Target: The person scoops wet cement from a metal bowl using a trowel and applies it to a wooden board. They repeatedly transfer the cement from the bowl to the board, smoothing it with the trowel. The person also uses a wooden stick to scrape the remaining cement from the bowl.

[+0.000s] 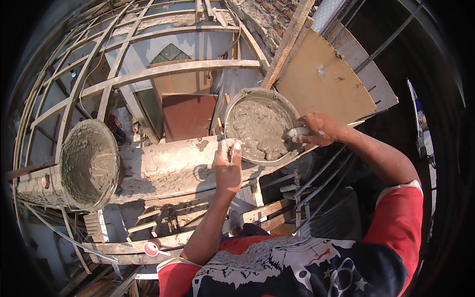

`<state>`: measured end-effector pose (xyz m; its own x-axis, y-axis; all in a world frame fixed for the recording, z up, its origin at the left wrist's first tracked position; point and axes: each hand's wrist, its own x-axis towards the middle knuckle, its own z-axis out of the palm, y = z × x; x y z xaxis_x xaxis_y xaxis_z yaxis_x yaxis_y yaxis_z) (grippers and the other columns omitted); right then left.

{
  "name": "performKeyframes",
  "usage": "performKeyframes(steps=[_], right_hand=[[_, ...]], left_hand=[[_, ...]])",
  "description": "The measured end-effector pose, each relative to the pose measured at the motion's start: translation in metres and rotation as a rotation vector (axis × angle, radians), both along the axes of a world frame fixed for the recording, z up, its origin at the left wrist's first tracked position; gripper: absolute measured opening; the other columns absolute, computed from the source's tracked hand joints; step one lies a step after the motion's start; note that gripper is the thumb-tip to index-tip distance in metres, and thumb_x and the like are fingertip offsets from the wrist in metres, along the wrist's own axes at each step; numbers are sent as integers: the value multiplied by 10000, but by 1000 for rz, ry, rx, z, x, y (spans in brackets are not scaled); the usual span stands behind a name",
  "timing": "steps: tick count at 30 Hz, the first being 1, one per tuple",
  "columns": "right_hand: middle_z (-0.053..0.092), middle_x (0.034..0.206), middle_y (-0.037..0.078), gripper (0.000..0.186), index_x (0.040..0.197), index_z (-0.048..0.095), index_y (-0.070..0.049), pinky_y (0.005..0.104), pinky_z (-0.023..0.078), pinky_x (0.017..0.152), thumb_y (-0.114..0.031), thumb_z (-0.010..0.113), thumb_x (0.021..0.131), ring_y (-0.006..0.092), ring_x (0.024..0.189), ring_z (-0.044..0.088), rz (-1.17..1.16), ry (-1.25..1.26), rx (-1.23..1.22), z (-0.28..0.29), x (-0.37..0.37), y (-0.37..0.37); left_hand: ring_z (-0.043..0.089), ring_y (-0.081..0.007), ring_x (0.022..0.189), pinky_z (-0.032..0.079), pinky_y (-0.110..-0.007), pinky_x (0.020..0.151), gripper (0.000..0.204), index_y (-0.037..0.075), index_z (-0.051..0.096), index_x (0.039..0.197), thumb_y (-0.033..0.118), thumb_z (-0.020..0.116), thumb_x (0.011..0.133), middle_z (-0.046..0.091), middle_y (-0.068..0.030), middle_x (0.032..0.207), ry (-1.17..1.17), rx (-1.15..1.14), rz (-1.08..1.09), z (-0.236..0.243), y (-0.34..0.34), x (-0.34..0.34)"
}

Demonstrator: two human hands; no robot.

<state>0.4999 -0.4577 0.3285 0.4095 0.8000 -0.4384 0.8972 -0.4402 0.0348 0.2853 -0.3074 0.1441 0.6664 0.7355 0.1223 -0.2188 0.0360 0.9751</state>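
Observation:
A round bucket (260, 121) of wet grey mortar stands tilted at the wall's top, in front of me. My left hand (228, 166) is closed on the near left part of its rim, thumb upward. At the right rim, my right hand (319, 129) is closed around the pale, rounded handle of a tool (297, 131). The tool's working end is not visible, seemingly sunk in the mortar, so its exact kind is unclear. Farther left, a second bucket (91, 166) sits on the wall with mortar inside; my hands are away from it.
The mortar-smeared wall top (173, 161) runs between the buckets. Beyond it are wooden roof battens (170, 69) and a brown-red panel (189, 118) lower down. A tan board (324, 79) leans at the right. Loose planks (173, 218) and metal pipes (321, 173) lie below, near me.

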Motion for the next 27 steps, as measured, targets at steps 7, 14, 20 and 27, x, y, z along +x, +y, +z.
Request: performKeyframes(steps=[7, 14, 20, 27], right_hand=[[708, 1040, 248, 615, 1142, 594, 22, 496, 529, 873, -528, 742, 911, 416, 1016, 694, -28, 31, 183, -6, -5, -22], [645, 1169, 281, 697, 1301, 530, 59, 446, 497, 997, -495, 748, 937, 395, 1146, 638, -118, 28, 274, -40, -6, -36], [638, 1181, 296, 665, 1267, 509, 68, 443, 492, 1001, -478, 726, 956, 401, 1156, 634, -290, 291, 314, -23, -14, -48], [623, 1038, 219, 552, 1201, 484, 8, 418, 499, 905, -418, 743, 965, 298, 993, 622, -386, 261, 495, -3, -7, -70]], left_hand=[[581, -160, 1055, 446, -315, 978, 267, -6, 610, 1232, 210, 570, 1080, 668, -84, 1110, 75, -71, -35, 12, 6, -9], [571, -207, 1244, 413, -346, 1102, 489, -12, 496, 1477, 251, 600, 1078, 640, -150, 1354, 175, -125, 13, -2, 3, 0], [579, -183, 1200, 444, -327, 1043, 468, -6, 511, 1455, 255, 602, 1077, 647, -126, 1328, 101, -127, -59, 0, 6, -7], [568, -138, 1031, 464, -293, 893, 412, -15, 566, 1386, 259, 589, 1080, 684, -82, 1154, 50, -88, 10, -8, 6, 0]])
